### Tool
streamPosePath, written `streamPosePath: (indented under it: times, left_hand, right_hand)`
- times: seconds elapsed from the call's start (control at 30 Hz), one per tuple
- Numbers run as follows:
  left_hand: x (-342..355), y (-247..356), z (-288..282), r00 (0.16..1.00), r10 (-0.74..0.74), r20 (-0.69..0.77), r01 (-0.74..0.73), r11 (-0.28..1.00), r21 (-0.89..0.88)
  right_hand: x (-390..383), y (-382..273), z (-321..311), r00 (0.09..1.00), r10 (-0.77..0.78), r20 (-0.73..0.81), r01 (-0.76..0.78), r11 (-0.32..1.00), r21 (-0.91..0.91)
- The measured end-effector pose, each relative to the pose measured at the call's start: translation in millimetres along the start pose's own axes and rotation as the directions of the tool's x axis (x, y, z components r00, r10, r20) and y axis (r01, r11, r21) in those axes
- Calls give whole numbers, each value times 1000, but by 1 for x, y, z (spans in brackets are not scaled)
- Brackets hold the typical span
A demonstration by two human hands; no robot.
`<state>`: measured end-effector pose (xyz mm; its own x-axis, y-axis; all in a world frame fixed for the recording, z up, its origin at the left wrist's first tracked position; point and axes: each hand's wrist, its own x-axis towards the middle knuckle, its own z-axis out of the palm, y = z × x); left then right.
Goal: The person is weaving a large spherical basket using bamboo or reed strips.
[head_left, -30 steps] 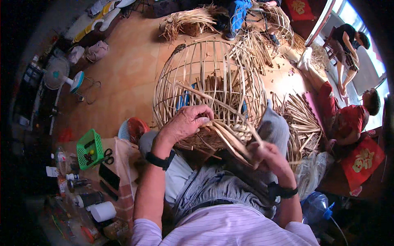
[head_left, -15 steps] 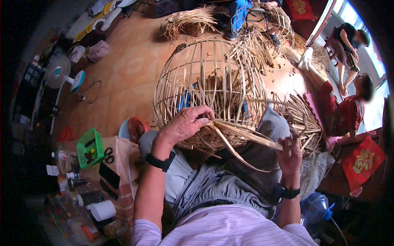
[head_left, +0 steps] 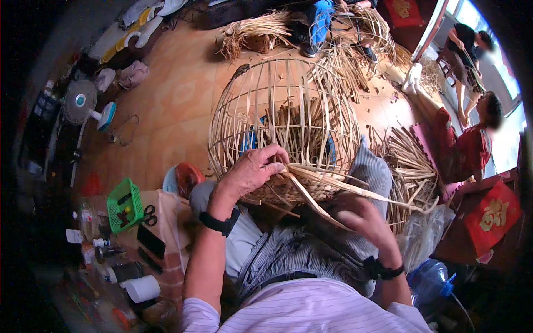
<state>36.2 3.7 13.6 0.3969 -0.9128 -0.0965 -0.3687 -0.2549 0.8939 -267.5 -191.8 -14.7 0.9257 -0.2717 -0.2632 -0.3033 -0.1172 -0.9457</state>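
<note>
A large basket of thin upright ribs with a woven band (head_left: 272,193) stands between my knees. At the top of that band my left hand (head_left: 251,173) is closed, thumb and forefinger pinching flat dry plant strips against the basket. One long strip (head_left: 383,196) runs from there to the right, its far end loose. A second strip (head_left: 311,203) slants down toward my right hand (head_left: 363,221). That hand is smeared by motion beside the strip's end, and its grip does not show. Cut stalks (head_left: 300,122) are visible through the ribs.
Loose stalks (head_left: 413,166) lie right of my knee, and a dry bundle (head_left: 255,30) lies beyond the basket. To the left are a green plastic basket (head_left: 123,205), scissors (head_left: 149,215) and a fan (head_left: 79,101). A person in red (head_left: 469,147) sits at the right.
My right hand has let go of the longer strip and moved left and down toward the lower strip. The longer strip now lies free to the right. My left hand keeps its pinch.
</note>
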Motion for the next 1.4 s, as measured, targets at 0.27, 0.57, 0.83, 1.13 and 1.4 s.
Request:
streamPosePath:
  times: [0.27, 0.57, 0.83, 1.13, 1.4]
  left_hand:
    - [4, 8, 8, 997, -46, -69, 44, 999, -32]
    - [-4, 2, 12, 979, 165, -123, -142, 973, 180]
    - [-17, 0, 37, 925, 265, -271, -186, 940, 285]
    - [-5, -15, 47, 919, 162, -360, -56, 957, 286]
    - [-17, 8, 63, 891, 302, -338, -41, 796, 604]
  right_hand:
    - [13, -28, 66, 992, -106, 66, 120, 953, -277]
    - [23, -122, 32, 997, -79, 19, 79, 996, -42]
    - [40, -117, -26, 910, -379, 171, 95, 589, 803]
    - [89, -85, 38, 975, -175, -135, 208, 931, 299]
    - [159, -77, 8, 958, -94, -269, 235, 795, 559]
